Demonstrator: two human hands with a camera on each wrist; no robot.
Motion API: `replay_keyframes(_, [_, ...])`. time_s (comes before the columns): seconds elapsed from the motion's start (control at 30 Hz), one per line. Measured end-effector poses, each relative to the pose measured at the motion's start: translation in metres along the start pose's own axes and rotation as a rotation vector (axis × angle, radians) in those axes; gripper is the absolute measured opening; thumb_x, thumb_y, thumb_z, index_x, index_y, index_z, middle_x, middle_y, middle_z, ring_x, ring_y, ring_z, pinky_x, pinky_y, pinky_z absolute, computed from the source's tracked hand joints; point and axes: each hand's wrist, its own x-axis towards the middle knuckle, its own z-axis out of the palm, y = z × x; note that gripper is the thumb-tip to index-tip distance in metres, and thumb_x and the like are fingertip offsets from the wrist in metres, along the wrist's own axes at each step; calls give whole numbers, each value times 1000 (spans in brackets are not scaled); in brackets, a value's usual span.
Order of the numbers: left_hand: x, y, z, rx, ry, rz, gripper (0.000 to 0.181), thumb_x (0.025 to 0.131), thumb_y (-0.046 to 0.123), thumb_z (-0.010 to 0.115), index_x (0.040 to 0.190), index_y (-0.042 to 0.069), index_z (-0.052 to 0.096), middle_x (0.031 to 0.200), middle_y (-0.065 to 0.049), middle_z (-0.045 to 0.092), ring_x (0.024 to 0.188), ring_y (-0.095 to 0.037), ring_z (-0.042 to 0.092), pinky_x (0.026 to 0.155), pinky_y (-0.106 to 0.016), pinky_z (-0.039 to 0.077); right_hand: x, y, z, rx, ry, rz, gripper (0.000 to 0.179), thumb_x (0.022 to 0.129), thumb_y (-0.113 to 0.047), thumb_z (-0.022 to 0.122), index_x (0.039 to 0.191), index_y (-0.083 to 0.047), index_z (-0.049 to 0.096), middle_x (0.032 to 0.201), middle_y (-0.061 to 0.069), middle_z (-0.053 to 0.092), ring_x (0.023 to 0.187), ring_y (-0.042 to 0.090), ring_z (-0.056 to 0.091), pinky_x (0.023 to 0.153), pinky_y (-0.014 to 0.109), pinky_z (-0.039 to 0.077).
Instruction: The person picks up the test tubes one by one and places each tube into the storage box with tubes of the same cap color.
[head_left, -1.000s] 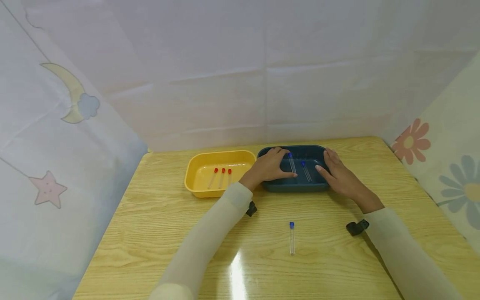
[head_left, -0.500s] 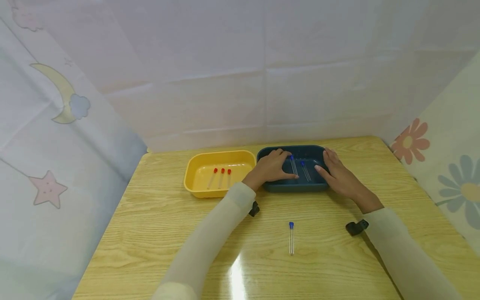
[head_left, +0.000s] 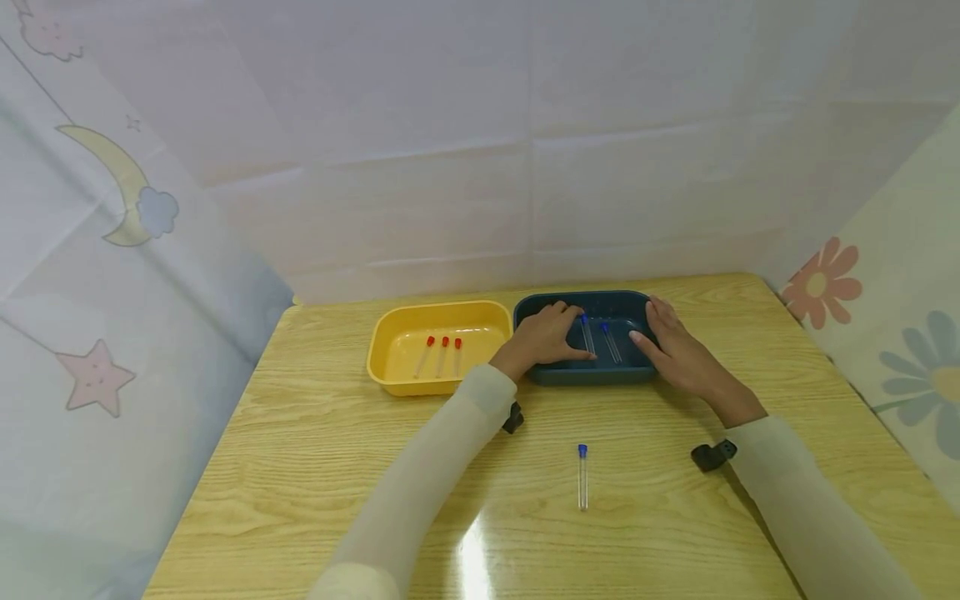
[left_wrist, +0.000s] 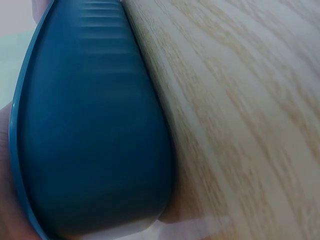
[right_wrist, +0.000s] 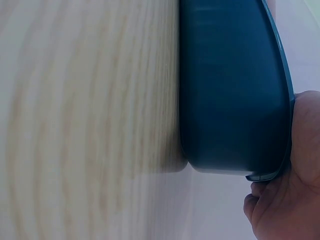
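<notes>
My left hand (head_left: pixel 542 336) reaches over the left side of the dark blue tray (head_left: pixel 592 377). Its thumb and index finger span a blue-capped test tube (head_left: pixel 588 337) inside, one near each end. Just right of that lies a second blue-capped tube (head_left: pixel 612 345), apart from both hands. At the tray's right end my right hand (head_left: pixel 684 354) grips the rim, thumb over the inside and fingers outside; the right wrist view shows this hand (right_wrist: pixel 295 200) round the tray's corner (right_wrist: pixel 235 100). In the left wrist view, the tray wall (left_wrist: pixel 95 125) hides most of the left hand.
A yellow tray (head_left: pixel 397 387) with three red-capped tubes (head_left: pixel 442 357) stands left of the blue one. Another blue-capped tube (head_left: pixel 582 479) lies on the wooden table (head_left: pixel 315 467) in front. A cloth backdrop (head_left: pixel 420 200) rises behind the table's back edge.
The left hand and the tube between its fingers have shifted slightly right and toward me. The right hand stays at the tray's end.
</notes>
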Motion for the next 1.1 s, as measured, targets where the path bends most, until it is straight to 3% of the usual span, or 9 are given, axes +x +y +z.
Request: replay_keyframes(1.1, [7,12,3,115,-79,-3,95,81,77,64,154,20,44,149,-5,49,129,-18,54,96,-33,53,-2,0,-3,-1,-18,15,80,110,-48,33,160,2,-4,168,10,-17,154,37,-14,118,68,7])
